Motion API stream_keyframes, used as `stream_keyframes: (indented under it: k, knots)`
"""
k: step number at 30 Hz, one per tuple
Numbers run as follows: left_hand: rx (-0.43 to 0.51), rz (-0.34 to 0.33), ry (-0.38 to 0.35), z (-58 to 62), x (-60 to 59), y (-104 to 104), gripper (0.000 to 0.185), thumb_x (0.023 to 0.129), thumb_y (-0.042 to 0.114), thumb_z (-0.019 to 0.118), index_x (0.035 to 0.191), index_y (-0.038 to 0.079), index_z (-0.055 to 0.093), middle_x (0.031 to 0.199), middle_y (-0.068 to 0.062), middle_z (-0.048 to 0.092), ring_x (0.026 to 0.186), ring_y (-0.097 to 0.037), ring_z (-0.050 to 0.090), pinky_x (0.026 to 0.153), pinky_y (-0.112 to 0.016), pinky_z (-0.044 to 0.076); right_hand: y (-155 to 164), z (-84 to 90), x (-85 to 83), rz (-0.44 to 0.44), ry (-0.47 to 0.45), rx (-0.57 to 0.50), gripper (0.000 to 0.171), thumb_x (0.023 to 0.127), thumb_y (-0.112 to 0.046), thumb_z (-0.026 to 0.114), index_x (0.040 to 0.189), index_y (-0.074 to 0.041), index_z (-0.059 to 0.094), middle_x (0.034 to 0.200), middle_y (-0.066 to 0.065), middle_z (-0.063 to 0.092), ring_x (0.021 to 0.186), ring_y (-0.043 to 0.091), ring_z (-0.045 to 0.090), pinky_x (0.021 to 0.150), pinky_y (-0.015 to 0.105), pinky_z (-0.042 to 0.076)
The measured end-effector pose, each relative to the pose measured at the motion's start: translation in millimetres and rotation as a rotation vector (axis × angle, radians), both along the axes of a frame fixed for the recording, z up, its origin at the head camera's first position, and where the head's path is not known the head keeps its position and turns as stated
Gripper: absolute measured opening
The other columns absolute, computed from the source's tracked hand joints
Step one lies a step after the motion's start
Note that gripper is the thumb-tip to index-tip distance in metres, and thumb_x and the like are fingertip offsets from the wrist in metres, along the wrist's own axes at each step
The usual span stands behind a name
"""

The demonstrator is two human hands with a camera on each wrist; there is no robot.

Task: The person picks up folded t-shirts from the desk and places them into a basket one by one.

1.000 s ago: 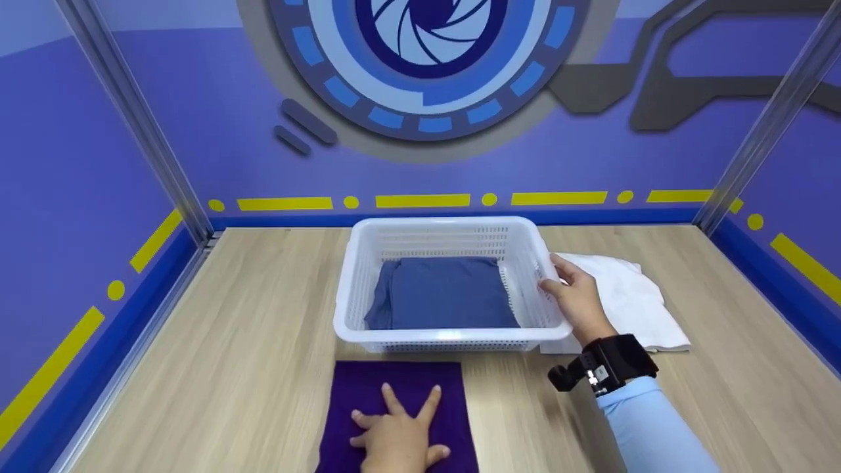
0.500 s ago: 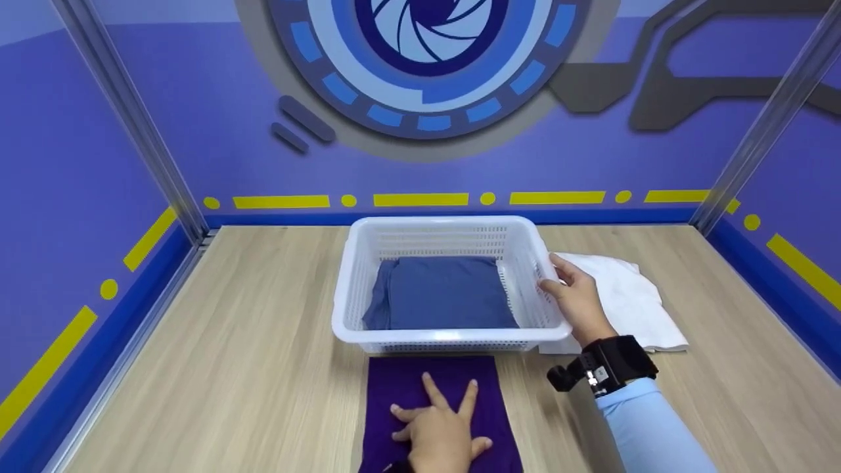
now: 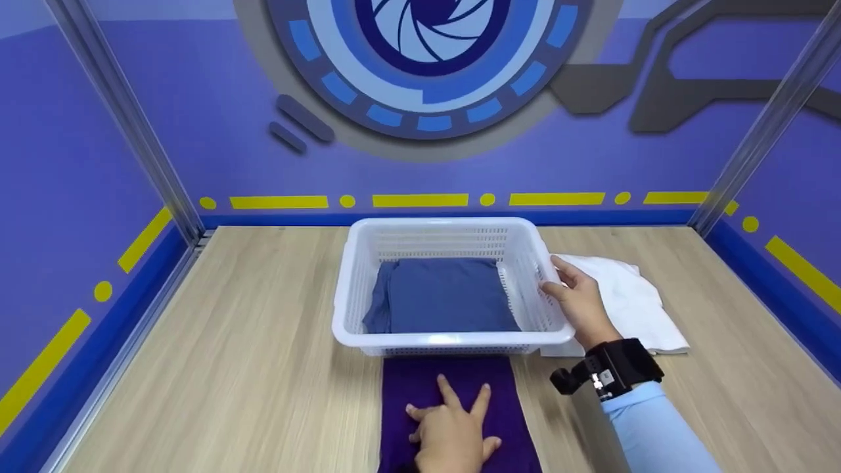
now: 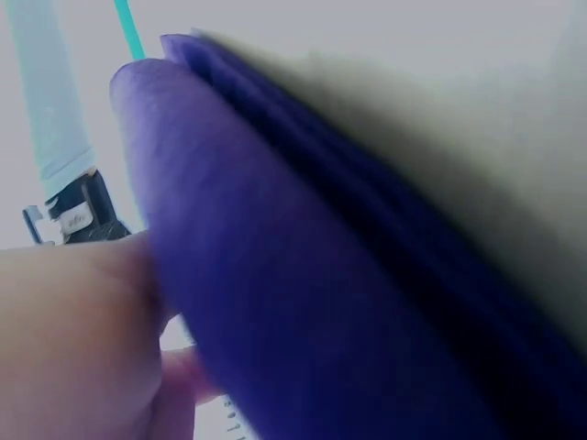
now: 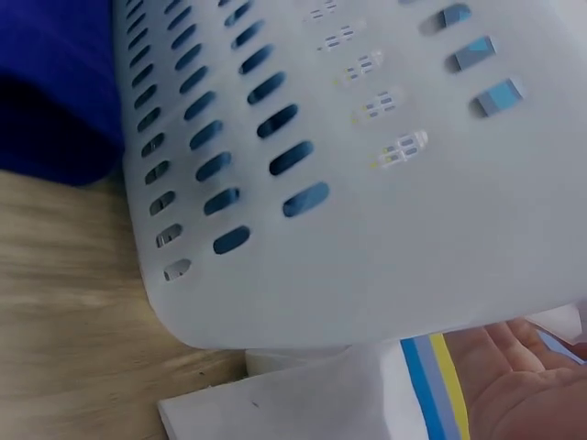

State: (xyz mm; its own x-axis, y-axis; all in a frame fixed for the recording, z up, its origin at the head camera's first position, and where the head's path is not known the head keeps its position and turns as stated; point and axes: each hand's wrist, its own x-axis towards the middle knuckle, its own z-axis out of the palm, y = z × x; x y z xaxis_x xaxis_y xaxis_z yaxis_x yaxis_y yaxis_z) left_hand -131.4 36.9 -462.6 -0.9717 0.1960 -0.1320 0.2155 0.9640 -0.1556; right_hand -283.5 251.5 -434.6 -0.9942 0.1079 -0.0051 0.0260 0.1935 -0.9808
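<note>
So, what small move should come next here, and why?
Perhaps pinch the purple cloth with the left hand and lift it: that hand lies spread over it, in front of the white basket, which holds folded blue fabric and which the right hand grips.

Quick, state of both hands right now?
Left hand: open, resting spread on the purple cloth.
Right hand: closed, holding the white basket by its side rim.

A tabletop booth (image 3: pixel 59 164) (purple mural panels (image 3: pixel 204 85), metal corner posts (image 3: pixel 123 112)).
</note>
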Motion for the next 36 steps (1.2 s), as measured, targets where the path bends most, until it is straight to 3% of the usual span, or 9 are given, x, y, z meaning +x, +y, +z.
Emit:
stream_keyframes:
  k: [6,8,12,16,20,24,27,31,36]
  knots:
    - [0.209,-0.072,0.003,9.4,-4.3,-35.3,0.067,0.076,0.062,0.062,0.135,0.034,0.050,0.131,-0.015,0.052,0.095,-0.041,0.059,0.071,-0.051,0.053,8.0,4.7,3.4,-0.003,-0.049,-0.034,0.062,0.091,-0.009,0.055,0.148,-0.006,0.028,0.139,0.022,0.043,0.110,0.015,0.052,0.086,0.022,0.047]
    - [0.300,-0.073,0.011,10.2,-5.6,-51.0,0.067,0.075,0.058,0.065,0.132,0.026,0.053,0.129,-0.015,0.053,0.103,-0.042,0.055,0.069,-0.051,0.053,10.8,7.0,8.8,-0.001,-0.059,-0.059,0.060,0.092,-0.010,0.054,0.147,-0.005,0.029,0.140,0.023,0.041,0.108,0.012,0.052,0.085,0.021,0.046]
    - [0.490,-0.077,0.000,4.8,-8.0,-85.9,0.068,0.075,0.051,0.070,0.129,0.013,0.055,0.129,-0.020,0.050,0.113,-0.044,0.047,0.074,-0.054,0.051,12.4,10.6,31.1,0.026,-0.085,-0.107,0.056,0.095,-0.012,0.049,0.147,-0.002,0.027,0.142,0.023,0.037,0.114,0.015,0.048,0.087,0.024,0.045]
    - [0.730,-0.082,-0.026,-6.4,-5.1,-115.6,0.078,0.077,0.040,0.074,0.139,0.005,0.043,0.140,-0.027,0.034,0.120,-0.049,0.038,0.086,-0.057,0.046,6.8,11.0,61.4,0.065,-0.115,-0.186,0.058,0.098,-0.015,0.045,0.148,-0.001,0.020,0.148,0.021,0.024,0.125,0.023,0.038,0.091,0.026,0.045]
    - [0.951,-0.048,-0.115,-12.9,0.9,-131.8,0.088,0.078,0.029,0.076,0.146,0.000,0.026,0.143,-0.032,0.021,0.124,-0.052,0.032,0.092,-0.059,0.040,2.5,-4.2,88.4,0.089,-0.140,-0.285,0.061,0.098,-0.021,0.047,0.147,0.001,0.017,0.144,0.024,0.030,0.120,0.029,0.046,0.094,0.036,0.046]
    - [1.160,-0.005,-0.206,-13.6,2.5,-141.7,0.088,0.081,0.025,0.073,0.145,-0.007,0.021,0.138,-0.035,0.028,0.118,-0.049,0.043,0.093,-0.055,0.043,-1.7,-21.3,111.3,0.199,-0.256,-0.357,0.072,0.098,-0.033,0.047,0.146,0.003,0.006,0.145,0.031,0.022,0.122,0.041,0.045,0.093,0.052,0.044]
    - [1.374,0.065,-0.346,-12.2,2.6,-146.9,0.084,0.086,0.026,0.067,0.143,-0.012,0.019,0.136,-0.035,0.034,0.116,-0.045,0.048,0.090,-0.049,0.047,-5.7,-24.1,126.1,0.303,-0.348,-0.415,0.079,0.099,-0.037,0.044,0.145,0.005,-0.005,0.149,0.034,0.006,0.123,0.042,0.043,0.091,0.055,0.044]
    - [1.570,0.199,-0.542,-10.4,2.2,-151.2,0.077,0.092,0.024,0.059,0.141,-0.017,0.016,0.137,-0.037,0.033,0.113,-0.045,0.051,0.083,-0.049,0.051,-5.0,-27.6,138.0,0.437,-0.434,-0.535,0.068,0.100,-0.030,0.041,0.145,0.004,0.003,0.145,0.031,0.027,0.119,0.036,0.049,0.092,0.056,0.043]
    - [1.684,0.292,-0.652,-11.0,1.7,-152.5,0.072,0.093,0.020,0.052,0.140,-0.018,0.014,0.138,-0.037,0.031,0.119,-0.046,0.044,0.082,-0.056,0.049,-4.2,-37.4,139.4,0.594,-0.488,-0.673,0.053,0.101,-0.019,0.035,0.145,0.005,0.017,0.137,0.020,0.045,0.121,0.034,0.048,0.096,0.054,0.040]
